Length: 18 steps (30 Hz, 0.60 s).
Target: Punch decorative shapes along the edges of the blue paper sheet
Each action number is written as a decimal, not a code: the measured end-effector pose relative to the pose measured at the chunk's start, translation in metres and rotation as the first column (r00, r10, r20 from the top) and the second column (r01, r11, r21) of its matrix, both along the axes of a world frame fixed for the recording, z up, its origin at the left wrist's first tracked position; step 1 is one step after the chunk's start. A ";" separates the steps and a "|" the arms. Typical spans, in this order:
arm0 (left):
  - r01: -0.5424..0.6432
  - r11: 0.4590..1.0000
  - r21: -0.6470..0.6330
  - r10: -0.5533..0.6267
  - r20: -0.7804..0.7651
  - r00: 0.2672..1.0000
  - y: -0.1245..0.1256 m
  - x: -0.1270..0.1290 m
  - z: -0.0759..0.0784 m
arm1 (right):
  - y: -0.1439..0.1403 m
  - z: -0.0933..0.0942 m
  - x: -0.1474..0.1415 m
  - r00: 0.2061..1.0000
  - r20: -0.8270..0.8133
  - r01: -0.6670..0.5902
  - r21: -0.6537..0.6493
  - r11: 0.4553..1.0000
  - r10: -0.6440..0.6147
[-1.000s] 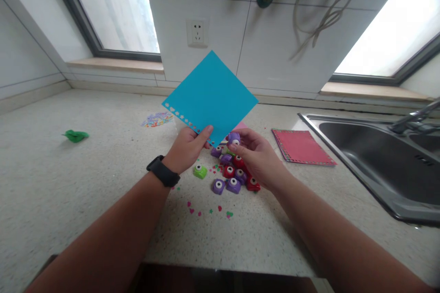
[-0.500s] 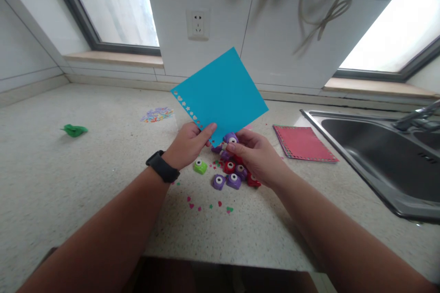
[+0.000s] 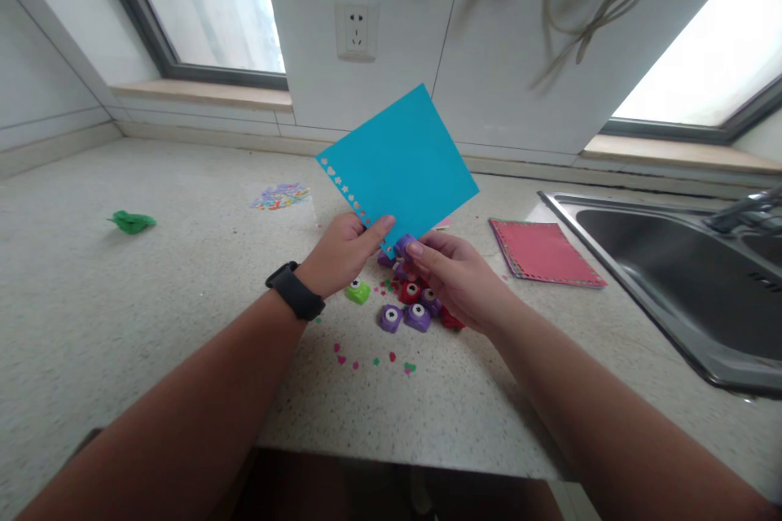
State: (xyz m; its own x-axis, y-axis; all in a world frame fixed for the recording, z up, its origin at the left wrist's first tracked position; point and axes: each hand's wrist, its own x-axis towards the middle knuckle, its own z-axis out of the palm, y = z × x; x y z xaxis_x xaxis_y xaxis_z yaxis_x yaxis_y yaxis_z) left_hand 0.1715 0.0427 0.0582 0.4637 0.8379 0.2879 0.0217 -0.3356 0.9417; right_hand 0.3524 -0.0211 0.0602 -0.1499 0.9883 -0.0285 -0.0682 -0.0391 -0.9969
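You are working over the speckled surface (image 3: 152, 317), with the sink (image 3: 684, 277) off to your right and a pink sheet (image 3: 543, 252) lying flat beside it. You are holding the blue paper (image 3: 400, 163) up off the surface, tilted like a diamond; your left hand (image 3: 342, 252) is pinching its lower edge, just below the row of punched shapes (image 3: 345, 189). Your right hand (image 3: 455, 277) is gripping a small purple punch (image 3: 403, 245) at the paper's lowest corner. Keep the edge fully seated in the punch slot, line it up with the existing row, and press straight down. The spare punches (image 3: 412, 309) are lying just beneath your hands.
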 end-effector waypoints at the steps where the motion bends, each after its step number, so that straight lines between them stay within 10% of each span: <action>1: -0.003 1.000 0.002 0.003 -0.002 1.000 0.000 0.000 0.000 | 0.000 0.000 0.000 1.000 0.002 -0.008 -0.015 1.000 0.008; 18: -0.038 0.997 0.067 0.043 -0.083 0.996 0.000 0.001 0.001 | -0.001 0.003 -0.006 0.999 -0.039 -0.040 -0.068 0.997 0.037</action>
